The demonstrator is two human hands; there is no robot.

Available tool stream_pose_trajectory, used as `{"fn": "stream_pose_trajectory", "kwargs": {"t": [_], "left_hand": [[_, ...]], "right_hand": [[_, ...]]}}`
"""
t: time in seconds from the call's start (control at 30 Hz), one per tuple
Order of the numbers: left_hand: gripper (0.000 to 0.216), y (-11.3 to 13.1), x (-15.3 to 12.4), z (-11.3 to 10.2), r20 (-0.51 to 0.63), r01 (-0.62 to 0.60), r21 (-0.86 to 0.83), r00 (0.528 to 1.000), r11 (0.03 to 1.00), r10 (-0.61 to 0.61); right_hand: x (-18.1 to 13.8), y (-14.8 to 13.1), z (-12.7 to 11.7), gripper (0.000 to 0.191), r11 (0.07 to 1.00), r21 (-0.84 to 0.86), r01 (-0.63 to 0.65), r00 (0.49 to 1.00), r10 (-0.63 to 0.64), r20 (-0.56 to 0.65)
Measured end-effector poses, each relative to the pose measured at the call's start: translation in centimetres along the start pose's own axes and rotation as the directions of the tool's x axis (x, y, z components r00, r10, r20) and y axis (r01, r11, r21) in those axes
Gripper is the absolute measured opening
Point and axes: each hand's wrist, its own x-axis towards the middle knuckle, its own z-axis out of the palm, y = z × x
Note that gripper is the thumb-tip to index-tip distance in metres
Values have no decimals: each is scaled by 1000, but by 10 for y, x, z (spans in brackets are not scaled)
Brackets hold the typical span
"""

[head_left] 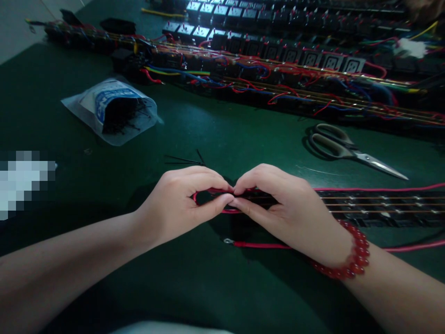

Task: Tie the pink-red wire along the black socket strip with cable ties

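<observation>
Near the table's [222,139] front edge, the left hand [181,202] and right hand [278,211] are pinching the red wire [195,197], fingertips touching, bracing it at the socket strip's [382,208] end. The scissors [342,148] are lying within reach, rightward.

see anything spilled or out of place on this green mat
Only small things: the plastic bag lies open on its side with black ties poking out, and two loose ties lie on the mat beyond the left hand, which pinches a red wire. Nothing looks damaged.
</observation>
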Motion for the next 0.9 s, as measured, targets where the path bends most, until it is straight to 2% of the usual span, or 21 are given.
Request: {"fn": "stream_pose_trajectory", "kwargs": {"t": [0.33,0.53,0.67,0.8,0.9], "left_hand": [[14,-2,1,2,17,0,10,1000,1000,-1],[14,0,2,0,65,-5,-34,998,999,7],[13,1,3,1,78,24,-38,997,999,-21],[14,3,4,2,112,63,-48,992,997,-57],[14,1,5,2,151,144,-85,980,986,-130]], "right_hand": [[-1,-1,1,4,999,-15,51,999,-51,-9],[-1,3,2,12,995,-2,96,995,-96,4],[1,4,1,16,990,-11,141,990,-141,18],[2,3,0,23,995,5,104,994,-104,25],[1,3,0,24,995,33,90,996,-91,25]]}}
